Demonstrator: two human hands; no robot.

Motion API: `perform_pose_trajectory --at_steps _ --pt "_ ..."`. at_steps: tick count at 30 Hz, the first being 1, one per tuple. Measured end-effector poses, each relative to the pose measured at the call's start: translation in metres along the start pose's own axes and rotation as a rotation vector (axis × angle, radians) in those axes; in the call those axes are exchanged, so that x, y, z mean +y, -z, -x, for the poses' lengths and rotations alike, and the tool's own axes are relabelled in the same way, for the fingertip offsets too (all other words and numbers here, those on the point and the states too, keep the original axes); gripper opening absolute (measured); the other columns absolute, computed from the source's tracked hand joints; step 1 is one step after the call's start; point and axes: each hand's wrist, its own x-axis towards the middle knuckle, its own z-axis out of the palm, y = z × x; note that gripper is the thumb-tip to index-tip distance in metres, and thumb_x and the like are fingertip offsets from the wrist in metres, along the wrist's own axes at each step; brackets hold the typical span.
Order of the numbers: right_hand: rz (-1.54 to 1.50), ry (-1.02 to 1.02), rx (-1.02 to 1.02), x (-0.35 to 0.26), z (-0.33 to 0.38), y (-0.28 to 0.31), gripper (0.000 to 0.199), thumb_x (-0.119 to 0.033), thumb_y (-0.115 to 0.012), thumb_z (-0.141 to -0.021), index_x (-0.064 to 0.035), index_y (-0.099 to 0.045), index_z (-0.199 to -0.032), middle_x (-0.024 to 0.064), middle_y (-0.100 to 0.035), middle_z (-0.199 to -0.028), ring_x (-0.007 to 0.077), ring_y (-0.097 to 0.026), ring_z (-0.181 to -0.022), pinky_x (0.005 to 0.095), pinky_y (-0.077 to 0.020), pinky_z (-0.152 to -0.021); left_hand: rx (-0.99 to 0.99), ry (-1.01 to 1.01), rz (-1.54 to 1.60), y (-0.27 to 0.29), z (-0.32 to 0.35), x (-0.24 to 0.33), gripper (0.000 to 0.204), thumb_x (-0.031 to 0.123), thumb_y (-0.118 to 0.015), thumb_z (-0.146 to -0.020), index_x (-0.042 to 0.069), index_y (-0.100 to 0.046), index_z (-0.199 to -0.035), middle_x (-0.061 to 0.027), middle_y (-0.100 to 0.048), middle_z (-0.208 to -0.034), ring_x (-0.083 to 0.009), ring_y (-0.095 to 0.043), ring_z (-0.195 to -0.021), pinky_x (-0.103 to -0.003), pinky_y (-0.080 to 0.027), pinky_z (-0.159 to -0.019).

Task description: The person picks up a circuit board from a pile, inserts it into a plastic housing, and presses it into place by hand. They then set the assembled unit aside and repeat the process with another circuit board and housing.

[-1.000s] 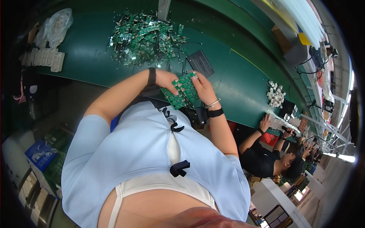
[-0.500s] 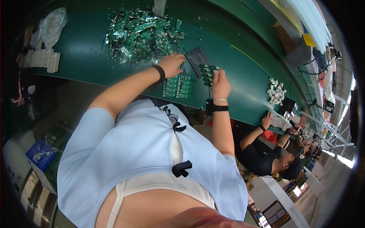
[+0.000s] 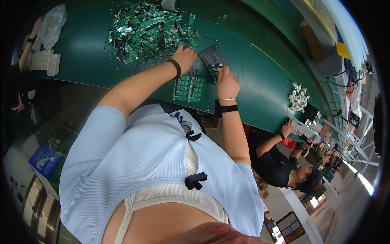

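My right hand [image 3: 228,84] is closed on a small green circuit board [image 3: 216,70], which it holds over the near end of a dark grooved tray [image 3: 210,55]. Fingers and thumb pinch the board's right side. My left hand [image 3: 185,59] is at the near right edge of a large heap of green circuit boards with black wires [image 3: 146,34]. Its fingers reach away from me, slightly bent and apart, with nothing visible in them; the tips are partly hidden. Just below it, a green panel of joined circuit boards [image 3: 189,90] lies flat near the table edge, black wires at its top.
White plastic trays [image 3: 45,62] and a clear bag [image 3: 55,25] stand at the far left, beside another person's arm [image 3: 29,46]. Small white parts [image 3: 297,97] are piled on the right of the green table [image 3: 260,87]. A co-worker in black [image 3: 280,166] sits at the right.
My right hand has moved left and a little down, bringing the board over the dark tray. My left hand has shifted slightly up, toward the heap. An arm has appeared at the far left.
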Motion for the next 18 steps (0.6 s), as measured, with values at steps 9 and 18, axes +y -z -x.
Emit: perform_pose_trajectory --at_steps 9,18 --pt "-0.107 0.081 0.113 -0.029 -0.006 -0.011 0.027 -0.037 -0.053 -0.100 -0.0152 -0.057 -0.115 0.0110 -0.072 -0.093 0.0341 -0.069 -0.072 0.0459 -0.0544 -0.057 0.375 -0.160 -0.087 -0.037 -0.002 -0.006 0.070 0.019 -0.072 -0.080 0.003 -0.047 -0.143 -0.0103 -0.040 -0.153 -0.0277 -0.042 -0.130 -0.047 -0.031 -0.108" --pt "-0.048 0.021 -0.201 -0.008 -0.044 0.000 0.033 -0.039 -0.051 -0.100 -0.0126 -0.055 -0.118 0.0175 -0.071 -0.093 0.0389 -0.068 -0.074 0.0496 -0.0541 -0.061 0.308 -0.119 -0.102 -0.030 0.002 -0.001 0.063 0.009 -0.061 -0.084 0.002 -0.046 -0.145 -0.0096 -0.039 -0.154 -0.0286 -0.040 -0.134 -0.050 -0.029 -0.112"
